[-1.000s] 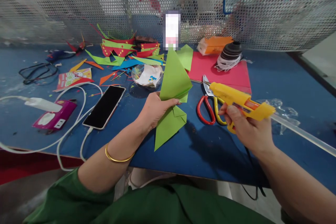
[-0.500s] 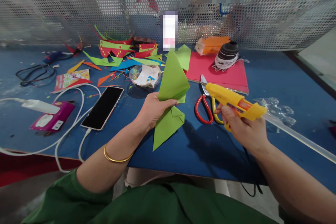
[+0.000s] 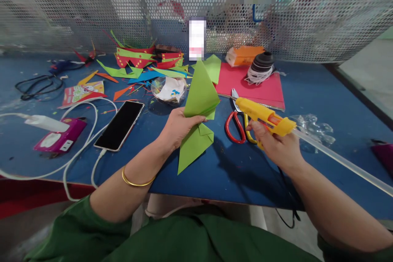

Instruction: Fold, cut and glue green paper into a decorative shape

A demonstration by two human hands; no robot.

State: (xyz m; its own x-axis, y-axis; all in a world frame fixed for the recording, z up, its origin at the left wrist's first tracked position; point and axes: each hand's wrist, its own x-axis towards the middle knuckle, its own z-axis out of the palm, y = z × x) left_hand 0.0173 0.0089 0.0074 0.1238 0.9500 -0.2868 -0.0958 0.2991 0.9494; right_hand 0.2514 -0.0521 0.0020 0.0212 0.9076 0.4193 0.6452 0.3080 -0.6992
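A folded piece of green paper (image 3: 200, 86) is pinched at its middle by my left hand (image 3: 178, 127), thumb on top, with one pointed end up and the other down. My right hand (image 3: 278, 145) grips a yellow hot glue gun (image 3: 265, 116), a clear glue stick (image 3: 340, 159) poking out of its back. The gun's nozzle points left toward the paper, apart from it. Beneath the gun lie scissors (image 3: 235, 127) with one red and one yellow handle, partly covered by gun and hand.
Behind are red paper sheets (image 3: 227, 77), a spool of white cord (image 3: 259, 69), an orange box (image 3: 245, 55), a clear bowl (image 3: 155, 90) and red-green paper masks (image 3: 135, 56). To the left lie a phone (image 3: 119, 126), a purple power strip (image 3: 59, 135) and white cables. Mesh panels stand at the back.
My right hand and the glue gun have shifted slightly left, along with a small turn of the view. The green paper stays in my left hand, nearly unmoved.
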